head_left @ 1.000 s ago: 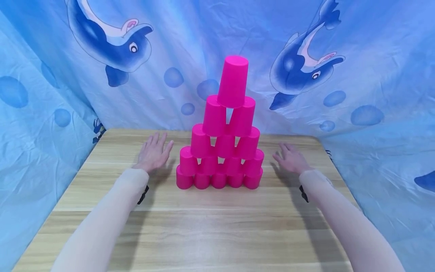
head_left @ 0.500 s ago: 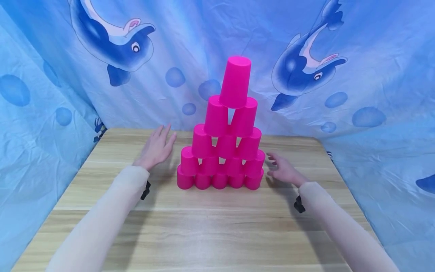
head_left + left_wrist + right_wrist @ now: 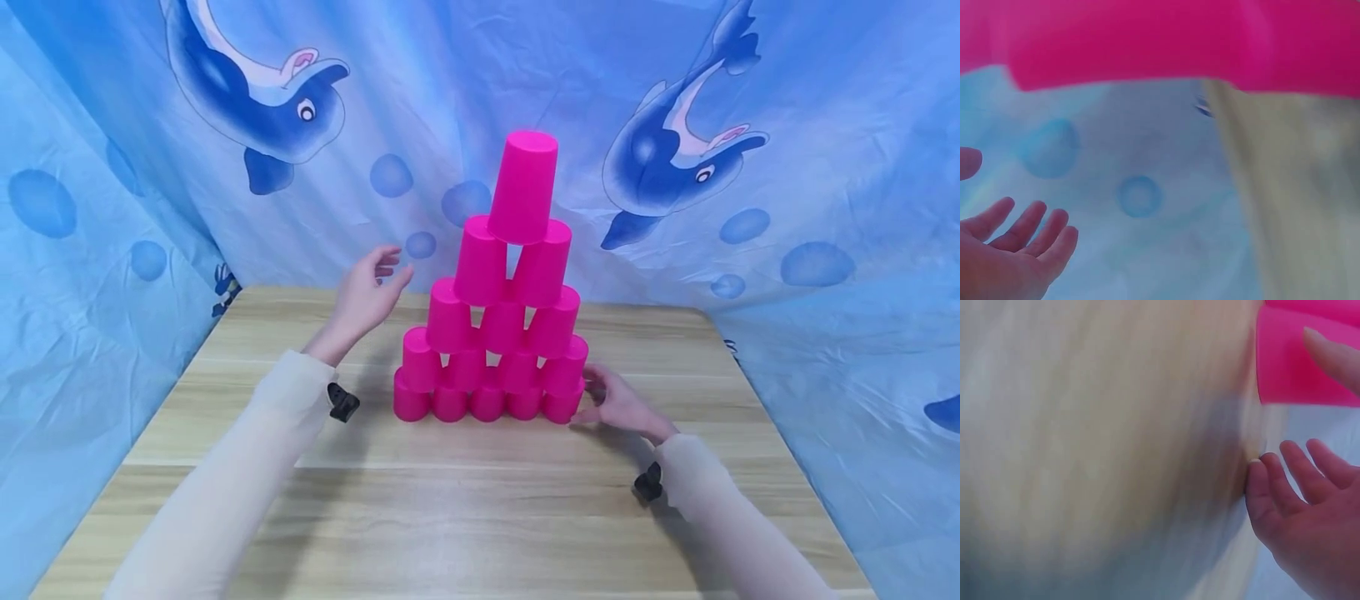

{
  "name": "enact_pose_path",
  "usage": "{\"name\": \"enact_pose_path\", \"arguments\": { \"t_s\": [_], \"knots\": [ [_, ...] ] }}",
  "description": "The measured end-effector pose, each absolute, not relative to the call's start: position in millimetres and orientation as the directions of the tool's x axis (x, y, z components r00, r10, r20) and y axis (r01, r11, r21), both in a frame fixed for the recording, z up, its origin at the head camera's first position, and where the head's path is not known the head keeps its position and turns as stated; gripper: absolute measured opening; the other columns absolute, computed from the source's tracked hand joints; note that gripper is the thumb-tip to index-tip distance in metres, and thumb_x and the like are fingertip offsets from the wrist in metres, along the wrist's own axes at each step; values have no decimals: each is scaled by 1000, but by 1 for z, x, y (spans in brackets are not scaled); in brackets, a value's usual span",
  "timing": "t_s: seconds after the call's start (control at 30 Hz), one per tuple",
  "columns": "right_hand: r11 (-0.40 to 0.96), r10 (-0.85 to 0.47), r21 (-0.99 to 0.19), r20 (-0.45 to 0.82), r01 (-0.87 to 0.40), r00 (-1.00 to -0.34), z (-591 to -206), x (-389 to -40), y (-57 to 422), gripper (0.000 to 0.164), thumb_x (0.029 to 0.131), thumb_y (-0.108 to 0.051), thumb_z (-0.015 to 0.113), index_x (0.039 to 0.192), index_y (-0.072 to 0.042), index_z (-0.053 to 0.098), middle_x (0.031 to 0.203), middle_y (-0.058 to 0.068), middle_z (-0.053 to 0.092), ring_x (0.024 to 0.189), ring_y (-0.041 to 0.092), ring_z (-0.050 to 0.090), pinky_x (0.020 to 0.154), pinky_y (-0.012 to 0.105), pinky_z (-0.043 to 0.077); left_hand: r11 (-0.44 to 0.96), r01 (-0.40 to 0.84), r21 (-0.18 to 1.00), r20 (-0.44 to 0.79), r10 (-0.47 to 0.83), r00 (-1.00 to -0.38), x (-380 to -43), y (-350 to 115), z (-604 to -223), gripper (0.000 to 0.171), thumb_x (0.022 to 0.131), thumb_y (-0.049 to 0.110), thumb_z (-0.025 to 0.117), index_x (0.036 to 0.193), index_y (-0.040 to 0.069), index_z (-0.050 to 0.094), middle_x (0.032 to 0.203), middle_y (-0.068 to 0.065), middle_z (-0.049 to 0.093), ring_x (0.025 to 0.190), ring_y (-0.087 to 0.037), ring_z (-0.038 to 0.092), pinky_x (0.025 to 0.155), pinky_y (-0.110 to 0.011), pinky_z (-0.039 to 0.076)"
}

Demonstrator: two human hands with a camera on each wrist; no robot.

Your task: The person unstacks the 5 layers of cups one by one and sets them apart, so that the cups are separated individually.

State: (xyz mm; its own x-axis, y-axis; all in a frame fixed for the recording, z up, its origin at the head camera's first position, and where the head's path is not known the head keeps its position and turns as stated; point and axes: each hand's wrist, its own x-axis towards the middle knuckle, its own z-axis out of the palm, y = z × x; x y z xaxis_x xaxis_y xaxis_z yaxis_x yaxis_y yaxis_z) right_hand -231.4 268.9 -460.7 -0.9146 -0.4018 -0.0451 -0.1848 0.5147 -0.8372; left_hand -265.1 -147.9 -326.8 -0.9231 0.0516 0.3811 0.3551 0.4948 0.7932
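Pink upside-down cups stand in a pyramid on the wooden table (image 3: 450,508), with a single cup (image 3: 525,187) at the peak. My left hand (image 3: 363,296) is raised to the left of the upper tiers, fingers loosely bent, holding nothing. In the left wrist view its fingers spread below the pink cups, apart from them. At the pyramid's lower right, my right hand (image 3: 622,406) is beside the end cup (image 3: 561,408) of the bottom row. Its thumb overlaps that cup in the right wrist view, the other fingers lying half-bent near the tabletop; whether it touches is unclear.
Behind the table hangs a blue curtain (image 3: 300,217) printed with dolphins and bubbles. It also runs along both sides. A dark wrist device (image 3: 343,402) sits at the left cuff, another dark device (image 3: 648,482) at the right cuff.
My left hand has lifted off the table area, moving up and toward the upper cups. My right hand has moved left and nearer, to the bottom right cup. The pyramid stands unchanged.
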Motion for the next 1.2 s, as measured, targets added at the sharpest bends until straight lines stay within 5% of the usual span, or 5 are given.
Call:
{"name": "enact_pose_path", "arguments": {
  "t_s": [0.43, 0.73, 1.2],
  "knots": [
    [408, -341, -906, -34, -115, -939, -469, -220, 257, 76, 72, -14, 85, 135, -4, 45, 124, 12, 56, 113, 31, 55, 96, 49, 43, 361, 489, 794, 486, 106, -868, -240, -110, -250, 50, 94, 46, 55, 135, 16, 55, 123, 2, 60, 111, -11, 56, 95, -29, 43],
    [347, -345, -935, -57, -71, -937, -450, -208, 245, 68, 73, 0, 81, 132, 2, 47, 120, 17, 58, 109, 36, 56, 94, 52, 43, 268, 525, 808, 495, 174, -851, -230, -97, -227, 52, 93, 43, 57, 139, 18, 50, 132, 3, 53, 117, -15, 52, 92, -35, 46],
    [404, -331, -911, -64, -80, -941, -448, -206, 243, 60, 77, -5, 79, 130, -2, 51, 119, 12, 59, 107, 34, 56, 93, 50, 44, 204, 515, 833, 474, 220, -853, -228, -76, -211, 68, 80, 42, 74, 139, 19, 48, 126, 4, 54, 111, -12, 54, 90, -32, 47]
  ]
}}
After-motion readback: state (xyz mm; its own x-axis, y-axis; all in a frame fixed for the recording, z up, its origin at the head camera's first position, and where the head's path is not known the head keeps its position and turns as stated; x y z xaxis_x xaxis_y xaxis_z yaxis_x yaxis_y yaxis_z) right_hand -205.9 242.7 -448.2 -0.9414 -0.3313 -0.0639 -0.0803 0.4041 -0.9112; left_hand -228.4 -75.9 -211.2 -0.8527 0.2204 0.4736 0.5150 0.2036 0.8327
